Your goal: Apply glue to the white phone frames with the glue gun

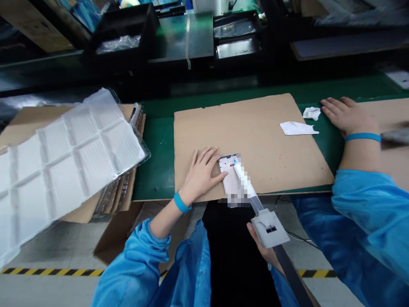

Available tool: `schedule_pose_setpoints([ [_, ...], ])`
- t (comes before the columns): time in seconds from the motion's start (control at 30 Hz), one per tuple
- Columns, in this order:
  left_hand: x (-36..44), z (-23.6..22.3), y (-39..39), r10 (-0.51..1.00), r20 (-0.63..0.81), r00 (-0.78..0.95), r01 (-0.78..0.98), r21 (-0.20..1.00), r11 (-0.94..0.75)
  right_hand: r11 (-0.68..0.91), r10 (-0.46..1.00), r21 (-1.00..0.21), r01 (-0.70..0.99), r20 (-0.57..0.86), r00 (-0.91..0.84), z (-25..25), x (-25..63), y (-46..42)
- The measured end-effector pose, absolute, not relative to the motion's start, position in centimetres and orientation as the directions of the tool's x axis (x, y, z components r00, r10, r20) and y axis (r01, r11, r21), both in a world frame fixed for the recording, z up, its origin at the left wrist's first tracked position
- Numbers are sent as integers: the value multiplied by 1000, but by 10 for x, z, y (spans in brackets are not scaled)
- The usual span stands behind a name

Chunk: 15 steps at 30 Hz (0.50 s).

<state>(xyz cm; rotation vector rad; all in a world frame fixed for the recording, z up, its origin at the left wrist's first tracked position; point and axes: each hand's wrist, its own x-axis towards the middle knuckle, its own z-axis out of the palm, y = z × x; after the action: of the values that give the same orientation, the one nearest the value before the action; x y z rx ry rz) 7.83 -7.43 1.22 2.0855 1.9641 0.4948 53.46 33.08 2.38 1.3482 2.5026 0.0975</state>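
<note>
Pale plate (230, 183): lying at the cardboard's (230, 128) near edge; I'm judging it light, stiff, perhaps slick, easily scratched;
Left hand (202, 174): lying spread, thumb touching the plate's left side, not clasping;
Right hand (269, 255): partly hiding behind the white block (277, 234); I'm not managing to tell its grip;
Hold: I'm favouring the long edges

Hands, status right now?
Left hand: open, spread on the cardboard, touching the panel.
Right hand: mostly hidden behind the white block; grip can't be told.
</note>
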Motion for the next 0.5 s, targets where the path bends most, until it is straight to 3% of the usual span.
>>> schedule_pose_setpoints([
  [0.17,77,11,-74,996,85,40,916,394,-70,600,797,249,760,-270,-541,23,538,335],
  [0.4,76,10,-75,995,88,44,914,399,-75,579,809,104,809,-199,-553,14,544,341],
  [0.5,76,11,-75,995,88,41,913,402,-73,600,793,108,792,-211,-572,13,543,345],
])
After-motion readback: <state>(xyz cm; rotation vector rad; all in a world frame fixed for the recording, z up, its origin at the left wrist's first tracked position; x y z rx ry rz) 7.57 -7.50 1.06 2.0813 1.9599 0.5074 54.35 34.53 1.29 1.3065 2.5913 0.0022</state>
